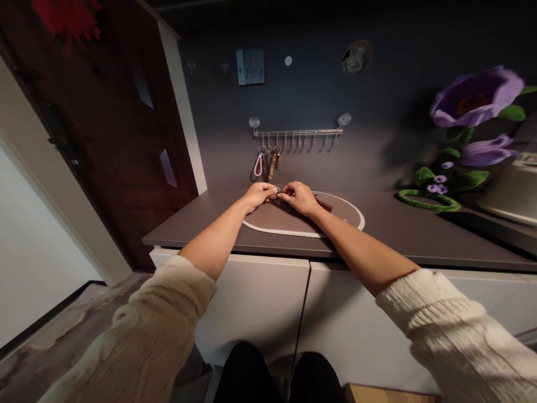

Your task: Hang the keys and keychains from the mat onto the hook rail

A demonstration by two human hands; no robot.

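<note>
Both my hands meet over an oval mat (348,215) on a dark countertop (398,235). My left hand (258,196) and my right hand (298,197) pinch a small bunch of keys (277,191) between their fingertips. A dark strap or fob (324,204) trails from under my right hand onto the mat. Just behind, a hook rail (298,133) on the wall carries a pink loop keychain (258,166) and another key bunch (272,159).
A dark wooden door (104,123) stands at the left. Large purple fabric flowers (476,103) and a green coil (425,200) sit at the right of the counter, beside a pale box (509,193). White cabinet doors (260,302) lie below the counter.
</note>
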